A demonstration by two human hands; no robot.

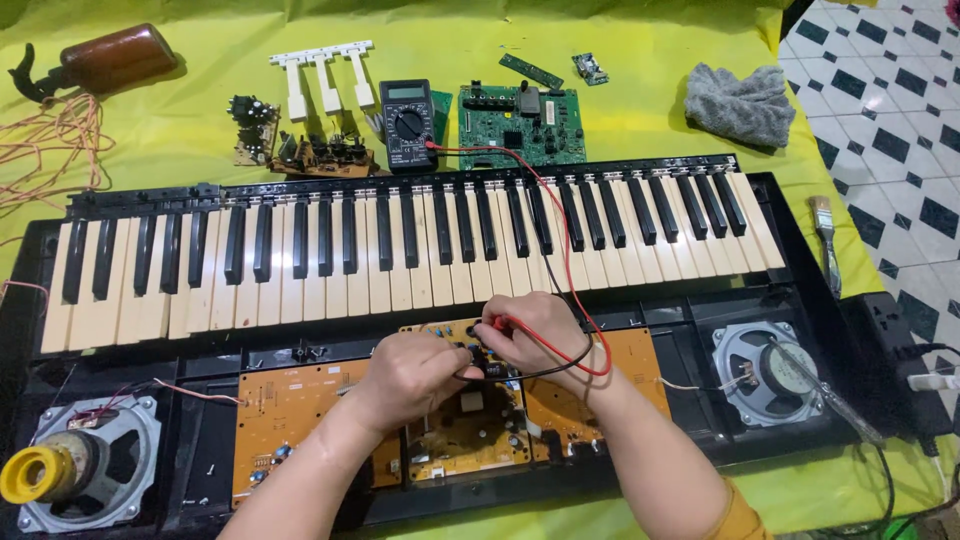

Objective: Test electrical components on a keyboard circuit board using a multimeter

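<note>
Opened electronic keyboard [400, 250] on a yellow-green cloth [180, 120]. The left hand [410, 375] and right hand [535, 330], close together, each pinch a meter probe onto the central orange circuit board [450, 430]; the multimeter [407, 122] lies near the cloth's far edge. Casing off; testing under way, reassembly outstanding.

Two hands, left [410, 372] and right [540, 325], meet over one keyboard [400, 245]. Under them lie three orange boards: one [465, 420] beneath the hands, one [290, 415] to the left, one [630, 375] to the right. Two speakers flank them, one [85, 470] far left, one [765, 372] far right. Two probe leads, red [560, 240] and black [550, 370], run from the right hand. Beyond the hands: one multimeter [407, 123], one green board [520, 125], two small green boards [560, 68], three loose white keys [325, 75]. Far right: one cloth [740, 100], one brush [827, 240].
</note>
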